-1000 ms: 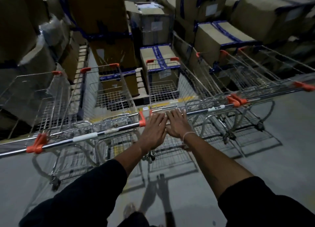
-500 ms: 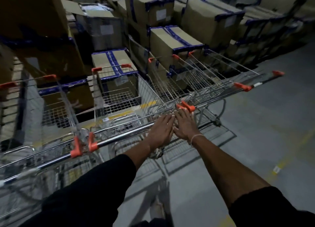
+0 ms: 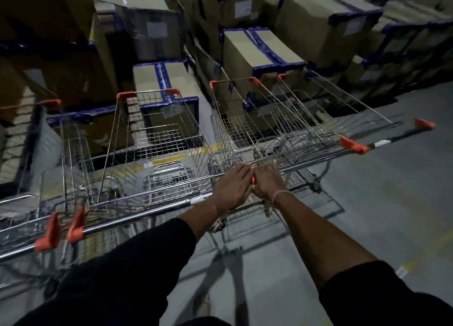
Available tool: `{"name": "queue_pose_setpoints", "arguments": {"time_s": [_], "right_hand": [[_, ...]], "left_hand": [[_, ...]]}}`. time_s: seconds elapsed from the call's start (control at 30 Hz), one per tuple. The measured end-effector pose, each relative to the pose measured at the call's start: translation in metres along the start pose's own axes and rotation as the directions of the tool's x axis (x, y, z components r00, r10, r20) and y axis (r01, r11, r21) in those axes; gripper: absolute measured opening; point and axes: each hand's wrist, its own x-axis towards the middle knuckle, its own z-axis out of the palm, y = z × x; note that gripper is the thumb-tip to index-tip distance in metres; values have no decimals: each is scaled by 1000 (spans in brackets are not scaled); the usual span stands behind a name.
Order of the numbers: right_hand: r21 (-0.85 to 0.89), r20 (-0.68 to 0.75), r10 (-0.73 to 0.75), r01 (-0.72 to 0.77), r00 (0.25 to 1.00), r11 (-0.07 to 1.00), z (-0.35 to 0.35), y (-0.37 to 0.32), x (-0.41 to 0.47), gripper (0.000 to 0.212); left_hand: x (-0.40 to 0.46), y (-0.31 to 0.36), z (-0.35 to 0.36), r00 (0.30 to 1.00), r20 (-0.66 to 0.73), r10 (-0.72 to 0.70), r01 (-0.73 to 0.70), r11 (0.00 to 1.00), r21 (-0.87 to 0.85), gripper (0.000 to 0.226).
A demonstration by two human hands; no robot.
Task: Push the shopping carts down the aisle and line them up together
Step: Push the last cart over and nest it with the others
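Ahead of me cardboard boxes sealed with blue tape stand stacked in rows (white labels on some), rising from the grey concrete floor, which carries faint yellow markings to their right.

Shopping carts: wire-mesh, chrome, orange plastic corner caps and handle ends. Several stand side by side in a row, baskets empty, noses toward stacked boxes. Middle cart's handle bar runs diagonally, lower left to upper right. Right-hand cart sits angled, its handle dark with a white label.
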Motion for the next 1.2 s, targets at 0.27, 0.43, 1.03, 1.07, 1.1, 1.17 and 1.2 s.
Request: {"name": "queue_pose_setpoints", "arguments": {"time_s": [0.27, 0.43, 1.03, 1.07, 1.1, 1.17, 1.2], "right_hand": [[66, 26, -53, 51, 998, 997, -3, 7, -3, 41], [69, -37, -104, 106, 994, 992, -2, 7, -8, 34], [41, -126, -222, 228, 967, 973, 7, 149, -45, 97], [53, -123, -201, 208, 972, 977, 8, 168, -47, 98], [61, -124, -181, 190, 976, 980, 8, 187, -49, 98], [58, -135, -143, 151, 981, 987, 8, 223, -55, 97], [63, -139, -122, 132, 983, 989, 7, 241, -57, 96]], "left_hand": [[1, 18, -11, 995, -45, -93, 87, 990, -112, 63], [-4, 25, -6, 985, -92, -147, 131, 979, -154, 76], [44, 102, -4, 965, -169, -202, 209, 977, 29, 38], [55, 116, -2, 971, -158, -180, 188, 982, 35, 41], [67, 130, 0, 976, -146, -163, 169, 985, 31, 45], [93, 152, 6, 981, -132, -142, 146, 989, 24, 49], [106, 161, 10, 982, -134, -136, 140, 990, 21, 51]]}}
